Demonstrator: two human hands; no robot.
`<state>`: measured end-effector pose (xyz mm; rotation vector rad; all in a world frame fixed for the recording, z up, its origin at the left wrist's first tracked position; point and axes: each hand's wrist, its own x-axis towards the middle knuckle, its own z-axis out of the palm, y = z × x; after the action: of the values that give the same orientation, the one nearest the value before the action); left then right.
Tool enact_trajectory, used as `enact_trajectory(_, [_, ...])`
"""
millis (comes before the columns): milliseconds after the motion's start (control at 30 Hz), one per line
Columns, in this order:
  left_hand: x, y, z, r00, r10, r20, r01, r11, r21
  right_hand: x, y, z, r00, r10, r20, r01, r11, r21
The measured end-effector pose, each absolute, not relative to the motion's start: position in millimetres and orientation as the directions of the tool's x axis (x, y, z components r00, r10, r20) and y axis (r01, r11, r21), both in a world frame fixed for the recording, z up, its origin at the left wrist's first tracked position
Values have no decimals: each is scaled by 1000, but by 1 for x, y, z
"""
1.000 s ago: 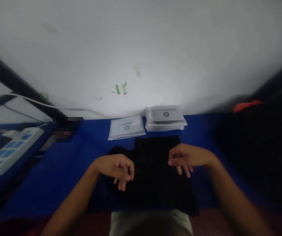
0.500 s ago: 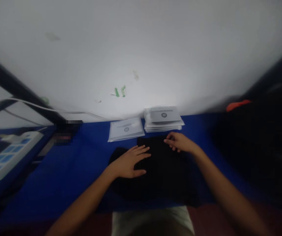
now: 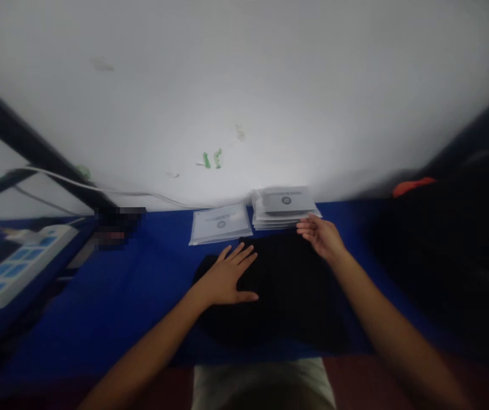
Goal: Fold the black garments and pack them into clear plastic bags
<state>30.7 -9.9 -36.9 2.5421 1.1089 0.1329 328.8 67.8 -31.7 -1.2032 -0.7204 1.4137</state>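
A folded black garment (image 3: 282, 296) lies on the blue table cover (image 3: 120, 285) right in front of me. My left hand (image 3: 227, 276) rests flat on its left part, fingers spread and open. At the garment's far right corner, my right hand (image 3: 321, 234) hovers with fingers loosely apart, just below a stack of clear plastic bags (image 3: 284, 206) with printed labels. It holds nothing I can see. A single flat bag (image 3: 221, 223) lies to the left of the stack.
A white wall (image 3: 244, 97) rises just behind the table. A white power strip with blue switches (image 3: 9, 267) sits at far left, with a white cable (image 3: 111, 191) along the wall. A dark heap with an orange piece (image 3: 413, 185) fills the right side.
My left hand opened from a loose curl and laid itself flat on the garment. My right hand moved from the garment's middle up toward the stack of bags.
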Motion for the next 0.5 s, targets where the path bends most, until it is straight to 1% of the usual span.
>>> enact_trajectory(233, [33,-6,-40,690,720,-74,682,-612,401,325,68,-33,8,975,-224,-333,-209,-919])
enact_trajectory(367, [38,-5,-41,677,732,-73,692,-600,401,322,69,-36,43,977,-209,-368,-180,-912])
enact_trajectory(500, [39,-4,-43,673,736,-70,691,-593,412,318,68,-32,151,982,-111,-374,-47,-926])
